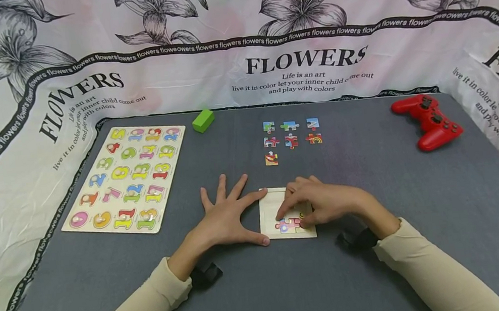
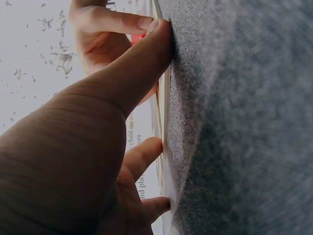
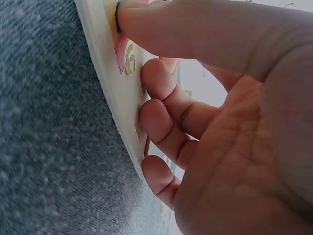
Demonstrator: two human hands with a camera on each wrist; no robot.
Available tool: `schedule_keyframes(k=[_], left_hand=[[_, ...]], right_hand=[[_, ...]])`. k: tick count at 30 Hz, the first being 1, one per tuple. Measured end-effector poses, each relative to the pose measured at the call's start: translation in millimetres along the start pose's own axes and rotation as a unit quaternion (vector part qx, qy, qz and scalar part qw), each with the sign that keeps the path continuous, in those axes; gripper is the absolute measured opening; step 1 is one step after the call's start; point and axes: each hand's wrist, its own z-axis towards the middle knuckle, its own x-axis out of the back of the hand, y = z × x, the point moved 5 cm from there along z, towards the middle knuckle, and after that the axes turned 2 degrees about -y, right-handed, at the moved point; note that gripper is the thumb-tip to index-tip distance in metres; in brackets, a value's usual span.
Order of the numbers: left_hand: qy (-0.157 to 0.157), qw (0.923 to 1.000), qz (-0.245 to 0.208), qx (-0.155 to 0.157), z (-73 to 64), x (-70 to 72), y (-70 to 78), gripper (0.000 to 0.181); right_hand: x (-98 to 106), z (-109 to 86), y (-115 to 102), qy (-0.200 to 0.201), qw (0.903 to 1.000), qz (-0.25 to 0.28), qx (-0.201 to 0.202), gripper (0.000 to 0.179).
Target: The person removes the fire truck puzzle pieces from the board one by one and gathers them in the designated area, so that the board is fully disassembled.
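A small pale wooden puzzle tray (image 1: 271, 204) lies flat in front of me. Joined colourful jigsaw pieces (image 1: 289, 225) sit along its lower part. My left hand (image 1: 225, 221) is spread out beside the tray, its thumb and index fingertips touching the left edge. Over the tray, my right hand (image 1: 329, 200) holds the jigsaw pieces between index finger and thumb, one fingertip at each side. In the right wrist view the thumb covers part of a piece with a yellow-and-red pattern (image 3: 129, 61), and the other fingers curl near the tray surface.
Several loose jigsaw pieces (image 1: 289, 126) lie in rows beyond the tray. At the left is a number puzzle board (image 1: 113, 184), with a green block (image 1: 203, 121) near its top corner. A red game controller (image 1: 428, 121) rests at the far right. Floral cloth (image 1: 205, 79) rises behind the grey table.
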Motion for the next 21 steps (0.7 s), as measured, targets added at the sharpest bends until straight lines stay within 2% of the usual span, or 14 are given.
schedule_keyframes(k=[9, 16, 21], left_hand=[[-0.003, 1.0, 0.0, 0.003, 0.6, -0.7, -1.5, 0.107], [0.001, 1.0, -0.002, -0.001, 0.5, -0.5, -1.0, 0.106], [0.005, 1.0, -0.002, -0.004, 0.5, 0.2, -0.1, 0.106]], right_hand=[[-2.4, 2.8, -2.2, 0.002, 0.9996, 0.028, 0.004, 0.039], [-3.5, 2.4, -3.0, 0.0, 0.9995, 0.031, 0.004, 0.045], [-4.7, 4.1, -5.5, 0.008, 0.9999, 0.012, 0.0, 0.048]])
